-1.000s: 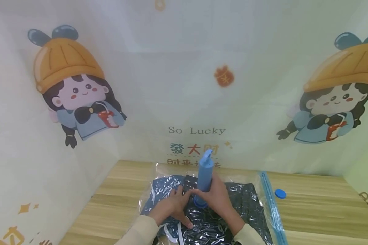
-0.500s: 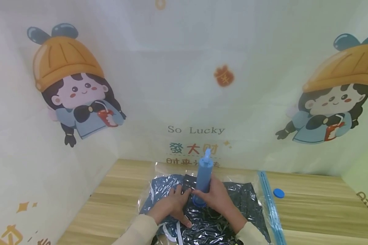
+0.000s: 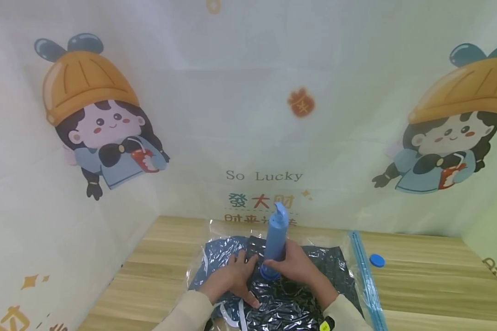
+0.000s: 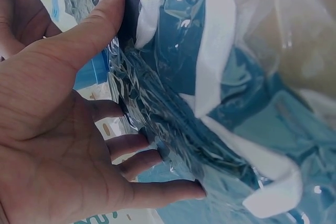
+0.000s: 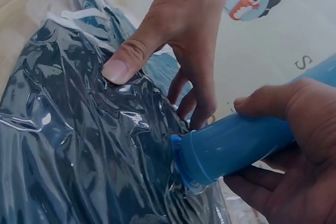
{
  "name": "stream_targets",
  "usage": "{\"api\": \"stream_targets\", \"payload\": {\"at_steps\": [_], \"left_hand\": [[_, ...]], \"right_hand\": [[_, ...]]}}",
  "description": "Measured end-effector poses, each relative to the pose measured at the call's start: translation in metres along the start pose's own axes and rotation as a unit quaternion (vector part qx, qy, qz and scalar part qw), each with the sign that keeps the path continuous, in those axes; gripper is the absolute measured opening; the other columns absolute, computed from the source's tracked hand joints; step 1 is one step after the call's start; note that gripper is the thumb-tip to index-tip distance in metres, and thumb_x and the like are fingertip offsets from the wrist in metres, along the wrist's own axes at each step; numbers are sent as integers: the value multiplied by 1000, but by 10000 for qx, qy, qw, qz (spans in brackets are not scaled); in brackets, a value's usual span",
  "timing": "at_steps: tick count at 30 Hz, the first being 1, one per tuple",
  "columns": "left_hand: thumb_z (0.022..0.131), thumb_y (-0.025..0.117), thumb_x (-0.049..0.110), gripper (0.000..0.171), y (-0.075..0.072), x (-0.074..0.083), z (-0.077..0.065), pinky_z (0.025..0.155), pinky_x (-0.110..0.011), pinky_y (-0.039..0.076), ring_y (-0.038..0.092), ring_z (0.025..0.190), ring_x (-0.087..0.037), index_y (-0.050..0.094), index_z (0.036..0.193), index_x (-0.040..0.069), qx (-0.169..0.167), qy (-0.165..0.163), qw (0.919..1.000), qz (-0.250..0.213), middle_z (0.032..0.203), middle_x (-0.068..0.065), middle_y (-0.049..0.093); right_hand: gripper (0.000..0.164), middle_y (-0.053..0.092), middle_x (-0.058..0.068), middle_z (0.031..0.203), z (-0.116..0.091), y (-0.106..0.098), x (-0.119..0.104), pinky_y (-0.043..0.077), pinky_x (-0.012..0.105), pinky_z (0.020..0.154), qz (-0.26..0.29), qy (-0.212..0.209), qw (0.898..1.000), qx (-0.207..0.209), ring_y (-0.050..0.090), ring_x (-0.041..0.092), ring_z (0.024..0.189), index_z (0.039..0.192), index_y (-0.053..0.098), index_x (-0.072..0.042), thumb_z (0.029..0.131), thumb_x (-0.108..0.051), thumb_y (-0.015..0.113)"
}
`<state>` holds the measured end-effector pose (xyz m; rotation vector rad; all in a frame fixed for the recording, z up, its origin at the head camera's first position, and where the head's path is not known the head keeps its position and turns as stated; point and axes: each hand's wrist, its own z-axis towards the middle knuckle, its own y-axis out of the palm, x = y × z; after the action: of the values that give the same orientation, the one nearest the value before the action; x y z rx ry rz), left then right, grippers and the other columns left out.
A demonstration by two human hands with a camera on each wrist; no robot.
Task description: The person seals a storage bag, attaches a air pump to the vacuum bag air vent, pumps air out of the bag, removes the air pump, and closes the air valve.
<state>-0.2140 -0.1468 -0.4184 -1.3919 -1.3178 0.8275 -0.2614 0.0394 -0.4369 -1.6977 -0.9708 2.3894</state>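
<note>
A clear plastic storage bag (image 3: pixel 281 305) lies in front of me, with dark and blue clothing pressed flat inside it. On it stands a blue hand pump (image 3: pixel 275 241), upright, its wide base against the bag. My right hand (image 3: pixel 300 265) grips the lower part of the pump's barrel, thumb on one side and fingers curled behind, as the right wrist view also shows. Just left of the pump, my left hand (image 3: pixel 234 276) rests on the bag with fingers spread. In the left wrist view its fingertips (image 4: pixel 194 188) touch the wrinkled plastic.
A blue zip strip (image 3: pixel 366 280) runs along the bag's right edge. Right of it, a round blue cap (image 3: pixel 377 260) lies on the wooden table (image 3: pixel 422 280). A printed cloth backdrop (image 3: pixel 248 115) rises behind the table. White straps (image 4: pixel 215 40) show inside the bag.
My right hand has shifted slightly lower on the pump, and its wrist has swung right. The pump's top handle has turned slightly. My left hand stays in place.
</note>
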Motion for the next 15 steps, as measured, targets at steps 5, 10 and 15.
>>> {"api": "stream_targets", "payload": {"at_steps": [5, 10, 15], "left_hand": [[61, 94, 55, 119, 0, 0, 2, 100, -65, 42, 32, 139, -46, 37, 156, 11, -45, -15, 10000, -12, 150, -23, 33], [62, 94, 55, 118, 0, 0, 2, 100, -65, 42, 31, 140, -46, 37, 157, 12, -106, -80, 9999, -62, 152, -23, 31], [62, 94, 56, 118, 1, -1, 2, 100, -64, 42, 32, 139, -46, 37, 156, 12, -122, -112, 9999, -2, 151, -22, 32]], "right_hand": [[56, 67, 21, 113, 2, 1, 5, 52, 57, 91, 251, 10, 9996, -114, 66, 40, 105, 128, 54, 12, 82, -9, 78], [55, 70, 15, 112, 5, 3, 5, 50, 58, 94, 400, 46, 9991, -160, 65, 38, 108, 127, 56, 10, 77, -6, 74], [56, 69, 15, 112, 4, 6, 3, 50, 58, 93, 313, 86, 9995, -42, 65, 37, 105, 127, 56, 9, 75, -7, 73]]}}
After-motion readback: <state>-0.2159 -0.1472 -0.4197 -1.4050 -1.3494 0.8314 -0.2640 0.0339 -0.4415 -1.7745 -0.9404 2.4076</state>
